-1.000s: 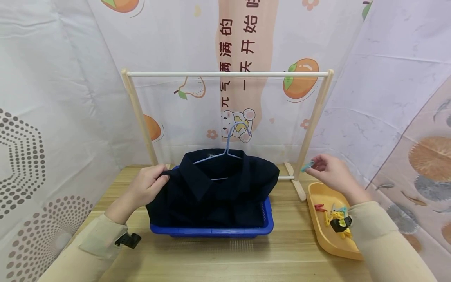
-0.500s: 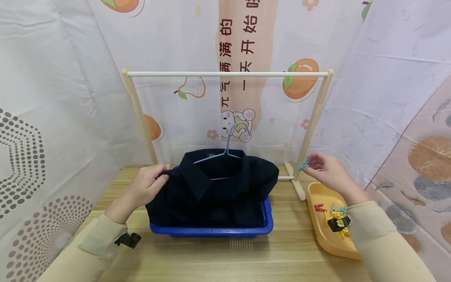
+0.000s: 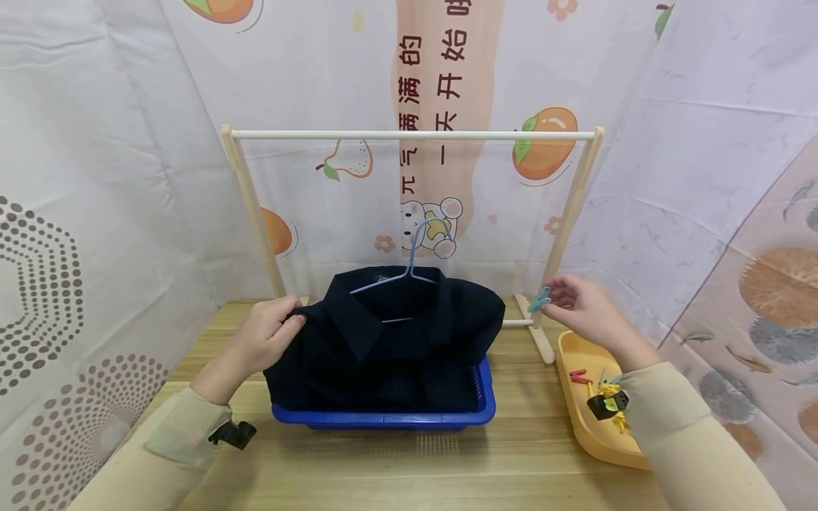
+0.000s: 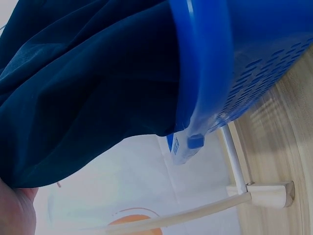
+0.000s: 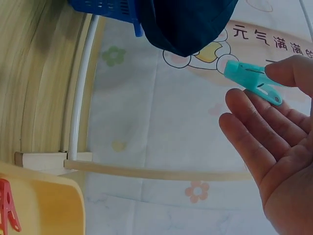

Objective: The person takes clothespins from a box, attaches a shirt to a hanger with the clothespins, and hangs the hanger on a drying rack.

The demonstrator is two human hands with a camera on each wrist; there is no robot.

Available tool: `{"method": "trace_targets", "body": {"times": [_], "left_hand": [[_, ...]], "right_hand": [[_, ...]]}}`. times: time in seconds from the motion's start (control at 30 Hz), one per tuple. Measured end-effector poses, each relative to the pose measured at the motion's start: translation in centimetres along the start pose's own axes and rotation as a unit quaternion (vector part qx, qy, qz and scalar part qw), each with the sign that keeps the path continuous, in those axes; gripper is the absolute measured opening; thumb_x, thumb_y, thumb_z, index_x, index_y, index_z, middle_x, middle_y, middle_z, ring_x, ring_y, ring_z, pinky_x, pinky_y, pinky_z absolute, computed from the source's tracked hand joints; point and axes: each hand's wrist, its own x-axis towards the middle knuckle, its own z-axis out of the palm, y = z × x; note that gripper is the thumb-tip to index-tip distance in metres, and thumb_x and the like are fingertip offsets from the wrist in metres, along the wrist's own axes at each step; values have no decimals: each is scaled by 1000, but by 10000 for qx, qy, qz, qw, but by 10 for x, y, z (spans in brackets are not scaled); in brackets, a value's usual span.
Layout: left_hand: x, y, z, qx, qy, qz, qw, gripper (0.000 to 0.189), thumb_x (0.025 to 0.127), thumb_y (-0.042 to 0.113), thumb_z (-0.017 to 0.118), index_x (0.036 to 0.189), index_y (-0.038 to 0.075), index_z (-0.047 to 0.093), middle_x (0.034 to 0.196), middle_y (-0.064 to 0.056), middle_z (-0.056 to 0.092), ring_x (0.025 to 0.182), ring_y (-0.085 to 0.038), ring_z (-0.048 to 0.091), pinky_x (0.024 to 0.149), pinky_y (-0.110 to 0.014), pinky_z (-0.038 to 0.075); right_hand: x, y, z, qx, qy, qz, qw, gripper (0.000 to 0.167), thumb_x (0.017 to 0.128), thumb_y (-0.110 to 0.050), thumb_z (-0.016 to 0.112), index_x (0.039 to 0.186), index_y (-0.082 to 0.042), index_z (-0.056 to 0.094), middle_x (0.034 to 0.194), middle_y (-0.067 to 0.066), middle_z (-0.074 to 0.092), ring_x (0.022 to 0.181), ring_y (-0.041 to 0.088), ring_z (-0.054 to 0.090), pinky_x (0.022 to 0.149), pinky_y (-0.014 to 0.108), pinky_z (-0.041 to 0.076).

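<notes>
My left hand [image 3: 270,335] pinches the left shoulder of a dark navy collared shirt [image 3: 383,369]. A thin blue wire hanger [image 3: 412,266] sits inside the shirt's neck, its hook standing up above the collar. The shirt lies over a blue plastic basket [image 3: 486,404], whose slotted side shows in the left wrist view. To the right of the shirt, my right hand [image 3: 584,312] holds a teal clothespin [image 5: 252,78] between thumb and fingers. Its tip points toward the shirt and does not touch it.
Behind the basket stands a rack with a white top rail [image 3: 409,134] and wooden legs. A yellow tray [image 3: 578,411] with red, yellow and other clothespins is at the right on the wooden table [image 3: 358,475]. Patterned curtains hang around.
My right hand has moved a little left toward the shirt, carrying the clothespin, which has turned in the fingers. Shirt and hanger have risen very slightly; my left hand keeps its grip.
</notes>
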Motion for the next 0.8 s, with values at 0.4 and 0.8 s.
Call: {"method": "trace_targets", "body": {"times": [0.4,0.8], "left_hand": [[0,0,0,45,-19,-77,10000,23,89,-5,54,78,15,51,67,14,32,54,-2,31,48,-21,29],[0,1,0,113,10,-153,9998,23,89,-4,55,77,16,50,67,14,33,55,-3,34,49,-25,32]], "right_hand": [[4,-13,7,46,-117,-326,9994,30,92,-12,75,118,-1,66,95,5,72,86,20,70,73,23,56],[9,-24,15,299,-81,-460,9985,28,90,-8,76,115,-1,67,93,5,71,83,17,67,68,24,56]]}}
